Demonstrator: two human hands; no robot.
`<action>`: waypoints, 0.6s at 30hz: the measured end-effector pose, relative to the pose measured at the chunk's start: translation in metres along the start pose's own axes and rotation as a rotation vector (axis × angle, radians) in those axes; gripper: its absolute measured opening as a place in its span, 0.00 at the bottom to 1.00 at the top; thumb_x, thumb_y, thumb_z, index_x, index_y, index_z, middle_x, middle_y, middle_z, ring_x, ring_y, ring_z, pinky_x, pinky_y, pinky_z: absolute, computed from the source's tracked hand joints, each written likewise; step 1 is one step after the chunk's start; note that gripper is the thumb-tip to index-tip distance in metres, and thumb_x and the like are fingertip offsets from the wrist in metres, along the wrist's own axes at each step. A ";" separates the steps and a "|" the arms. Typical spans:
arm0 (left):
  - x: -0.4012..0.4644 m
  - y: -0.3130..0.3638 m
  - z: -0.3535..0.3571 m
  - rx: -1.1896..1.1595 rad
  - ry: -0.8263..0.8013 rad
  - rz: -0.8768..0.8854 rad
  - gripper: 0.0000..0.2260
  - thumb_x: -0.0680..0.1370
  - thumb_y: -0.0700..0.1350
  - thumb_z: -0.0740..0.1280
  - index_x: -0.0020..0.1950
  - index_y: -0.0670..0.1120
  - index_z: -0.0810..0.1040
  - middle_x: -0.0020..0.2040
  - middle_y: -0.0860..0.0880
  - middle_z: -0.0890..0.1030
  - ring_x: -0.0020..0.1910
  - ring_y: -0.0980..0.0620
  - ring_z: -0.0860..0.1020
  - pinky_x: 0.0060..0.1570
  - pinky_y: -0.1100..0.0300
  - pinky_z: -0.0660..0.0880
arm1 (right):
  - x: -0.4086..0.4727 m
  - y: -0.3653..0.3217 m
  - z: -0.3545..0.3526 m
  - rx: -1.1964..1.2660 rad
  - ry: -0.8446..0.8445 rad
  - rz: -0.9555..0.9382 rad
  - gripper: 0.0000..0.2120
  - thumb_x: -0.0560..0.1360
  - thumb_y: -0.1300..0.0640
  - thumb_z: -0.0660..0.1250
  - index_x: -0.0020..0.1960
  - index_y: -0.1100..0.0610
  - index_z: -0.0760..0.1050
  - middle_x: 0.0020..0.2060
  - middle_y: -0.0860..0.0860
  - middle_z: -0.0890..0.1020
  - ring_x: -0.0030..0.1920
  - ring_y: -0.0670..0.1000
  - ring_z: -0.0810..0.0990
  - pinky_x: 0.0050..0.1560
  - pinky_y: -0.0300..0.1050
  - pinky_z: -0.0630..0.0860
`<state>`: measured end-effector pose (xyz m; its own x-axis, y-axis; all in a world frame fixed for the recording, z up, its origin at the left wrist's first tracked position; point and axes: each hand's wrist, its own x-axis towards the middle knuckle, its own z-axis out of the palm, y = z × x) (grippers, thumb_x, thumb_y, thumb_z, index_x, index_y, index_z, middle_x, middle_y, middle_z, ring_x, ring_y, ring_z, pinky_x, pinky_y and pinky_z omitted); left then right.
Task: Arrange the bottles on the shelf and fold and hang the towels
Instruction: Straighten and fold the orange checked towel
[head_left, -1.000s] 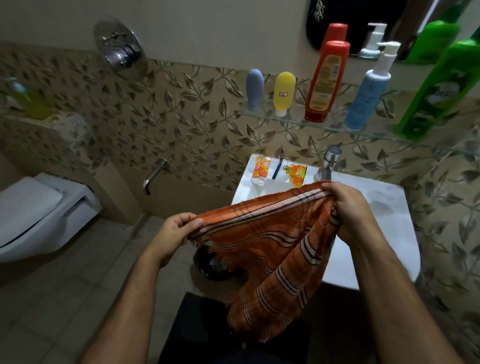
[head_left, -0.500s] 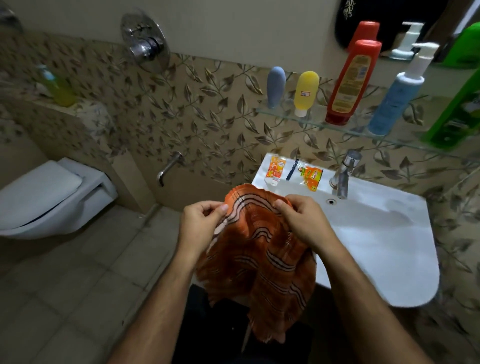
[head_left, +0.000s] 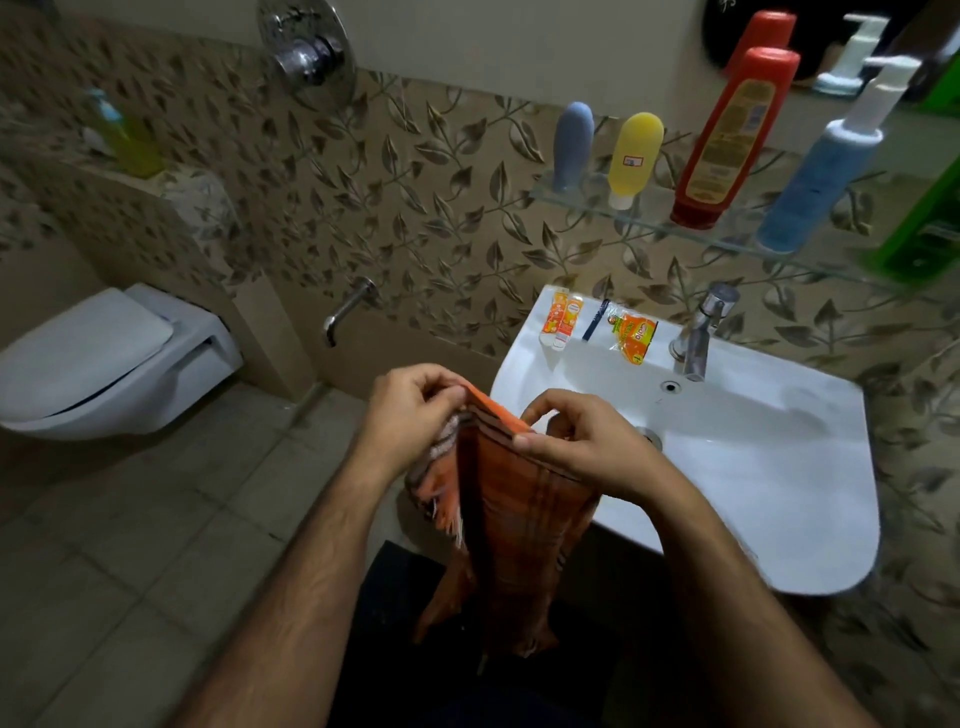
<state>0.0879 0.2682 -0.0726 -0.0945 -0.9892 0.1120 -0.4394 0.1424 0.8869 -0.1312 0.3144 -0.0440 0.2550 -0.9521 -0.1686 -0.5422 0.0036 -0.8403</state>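
Pinching towel (head_left: 511, 499) top edge | left hand (head_left: 410, 415), right hand (head_left: 576, 441) close together, fingers curled

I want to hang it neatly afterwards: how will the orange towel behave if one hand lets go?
Probably floppy: the orange towel hangs limp in vertical folds below the left hand and right hand, which pinch its top edge. It looks thin and light, so the fold would likely fall open. Its fringed edge may snag or dangle unevenly.
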 end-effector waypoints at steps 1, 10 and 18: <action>0.003 0.000 -0.003 0.040 0.055 -0.016 0.11 0.73 0.43 0.72 0.35 0.59 0.82 0.36 0.62 0.84 0.38 0.63 0.82 0.39 0.67 0.76 | -0.004 0.001 -0.003 0.046 -0.013 0.039 0.14 0.70 0.46 0.76 0.49 0.50 0.77 0.34 0.51 0.84 0.32 0.48 0.82 0.34 0.42 0.77; 0.021 0.021 -0.043 0.167 0.354 -0.075 0.03 0.74 0.45 0.71 0.43 0.51 0.84 0.36 0.60 0.81 0.35 0.67 0.79 0.37 0.70 0.74 | -0.041 0.006 -0.019 0.522 -0.323 0.063 0.05 0.73 0.56 0.71 0.44 0.58 0.78 0.36 0.54 0.80 0.35 0.50 0.79 0.36 0.43 0.74; 0.021 -0.006 -0.051 0.030 0.166 -0.218 0.01 0.74 0.41 0.73 0.44 0.44 0.84 0.36 0.51 0.83 0.33 0.60 0.78 0.35 0.69 0.73 | -0.025 -0.018 -0.007 0.632 0.224 -0.074 0.08 0.77 0.59 0.67 0.40 0.56 0.82 0.34 0.57 0.84 0.34 0.51 0.82 0.35 0.41 0.79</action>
<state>0.1337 0.2446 -0.0529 0.1521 -0.9883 -0.0061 -0.4598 -0.0762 0.8848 -0.1332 0.3365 -0.0207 0.0645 -0.9969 -0.0449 0.0603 0.0488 -0.9970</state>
